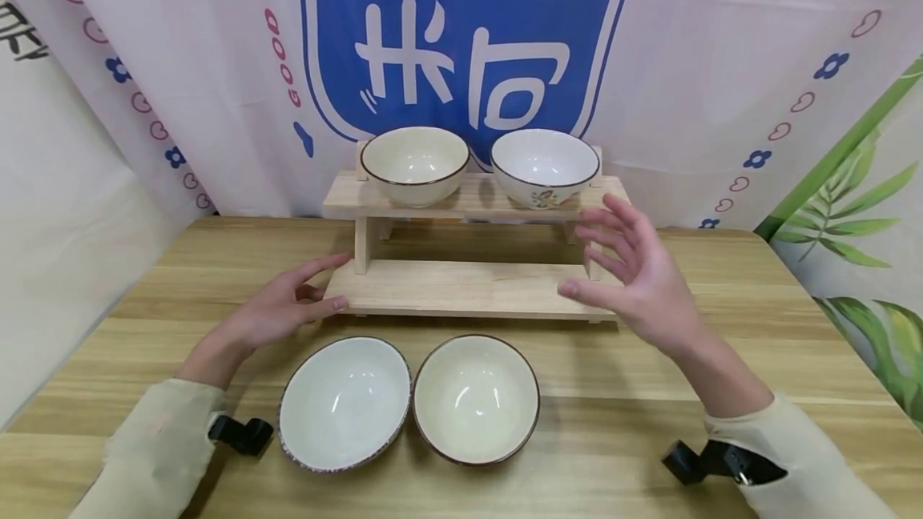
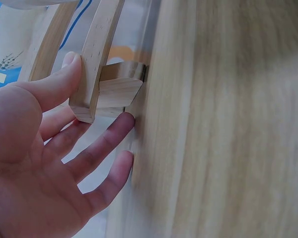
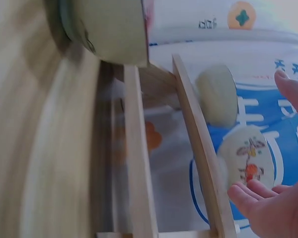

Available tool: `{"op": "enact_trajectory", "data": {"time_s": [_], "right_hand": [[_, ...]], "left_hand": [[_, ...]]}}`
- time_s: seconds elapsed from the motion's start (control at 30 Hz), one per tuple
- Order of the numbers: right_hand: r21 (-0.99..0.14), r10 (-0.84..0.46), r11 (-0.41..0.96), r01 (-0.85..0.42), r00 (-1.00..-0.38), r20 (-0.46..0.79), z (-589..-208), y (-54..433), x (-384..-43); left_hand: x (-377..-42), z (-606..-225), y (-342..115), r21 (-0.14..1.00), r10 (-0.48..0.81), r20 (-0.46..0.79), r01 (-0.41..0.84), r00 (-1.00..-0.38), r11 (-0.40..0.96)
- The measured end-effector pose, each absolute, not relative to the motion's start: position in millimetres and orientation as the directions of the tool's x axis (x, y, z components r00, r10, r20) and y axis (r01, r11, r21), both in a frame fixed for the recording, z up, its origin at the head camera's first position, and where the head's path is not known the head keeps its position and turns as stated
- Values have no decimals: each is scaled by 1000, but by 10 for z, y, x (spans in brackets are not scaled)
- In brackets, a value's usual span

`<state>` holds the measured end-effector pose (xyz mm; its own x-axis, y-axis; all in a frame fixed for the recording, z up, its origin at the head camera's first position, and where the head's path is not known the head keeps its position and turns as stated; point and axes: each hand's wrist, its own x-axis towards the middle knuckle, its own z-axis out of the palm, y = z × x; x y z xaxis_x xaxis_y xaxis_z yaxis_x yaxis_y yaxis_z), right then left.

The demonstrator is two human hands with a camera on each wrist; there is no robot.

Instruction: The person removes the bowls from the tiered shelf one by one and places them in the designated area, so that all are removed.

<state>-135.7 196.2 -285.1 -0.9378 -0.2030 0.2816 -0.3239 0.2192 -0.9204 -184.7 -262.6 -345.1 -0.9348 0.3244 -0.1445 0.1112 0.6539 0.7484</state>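
Observation:
A two-tier wooden stand (image 1: 461,287) stands at the back of the table. My left hand (image 1: 288,299) is at the left end of its lower board, thumb on one side and forefingers on the other; the left wrist view shows the remaining fingers spread below. My right hand (image 1: 642,287) is raised near the stand's right end, fingers apart, holding nothing. On the upper board sit a cream bowl (image 1: 416,162) and, nearer the right hand, a white bowl (image 1: 546,162) with a painted flower pattern.
In front of the stand, a white bowl with a speckled rim (image 1: 344,404) and a cream bowl with a brown rim (image 1: 477,400) rest side by side on the wooden table (image 1: 613,455). A printed curtain (image 1: 685,102) hangs close behind the stand.

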Motion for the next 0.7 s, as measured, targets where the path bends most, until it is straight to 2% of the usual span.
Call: {"op": "enact_trajectory", "data": {"time_s": [0.37, 0.7], "right_hand": [[-949, -89, 208, -238, -971, 224, -2662, 2026, -1704], [-967, -94, 178, -180, -982, 165, -2592, 1977, -1979]], "left_hand": [[-1846, -3452, -2626, 755, 315, -157, 92, -936, 650], [-1836, -3442, -2618, 758, 325, -153, 100, -933, 644]]}}
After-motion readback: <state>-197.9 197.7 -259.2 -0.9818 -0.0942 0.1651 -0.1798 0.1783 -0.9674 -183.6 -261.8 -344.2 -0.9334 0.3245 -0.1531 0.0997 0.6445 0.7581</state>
